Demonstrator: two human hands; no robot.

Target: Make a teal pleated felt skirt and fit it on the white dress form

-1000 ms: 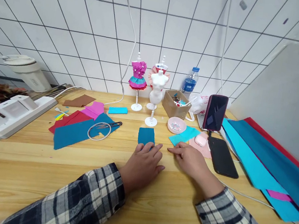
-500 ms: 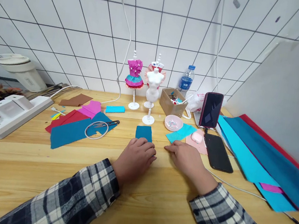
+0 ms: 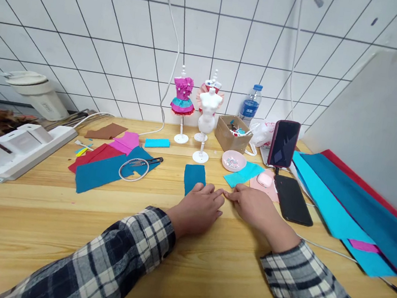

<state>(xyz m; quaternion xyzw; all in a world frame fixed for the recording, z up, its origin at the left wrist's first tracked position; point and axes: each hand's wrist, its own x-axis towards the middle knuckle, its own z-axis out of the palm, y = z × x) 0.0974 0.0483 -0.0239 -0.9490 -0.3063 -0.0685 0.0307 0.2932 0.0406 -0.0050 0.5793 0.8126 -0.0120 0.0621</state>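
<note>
A small teal rectangle of cloth or crepe paper (image 3: 194, 174) lies flat on the wooden table. My left hand (image 3: 200, 210) rests palm down over its lower right edge, fingers loosely bent, hiding that part. Close on the right is my right hand (image 3: 251, 206), low on the table with its index finger stretched out. That fingertip meets or nearly meets the fingers of my left hand; anything tiny between them cannot be made out. Beyond the teal piece stands a bare white mini dress form (image 3: 208, 113). A pink bowl of small beads (image 3: 234, 161) is above my right hand.
To the left lie teal, red and pink sheets, with scissors (image 3: 148, 161) and a white ring (image 3: 121, 170) on the teal one. Behind are a dressed mini form (image 3: 182, 98), a cardboard box (image 3: 227, 137) and a bottle (image 3: 250, 108). A black phone (image 3: 293, 200) lies right.
My left hand has slid right, partly off the teal piece, and its fingers now come up to my right index finger. More of the teal piece shows. The camera view has shifted slightly.
</note>
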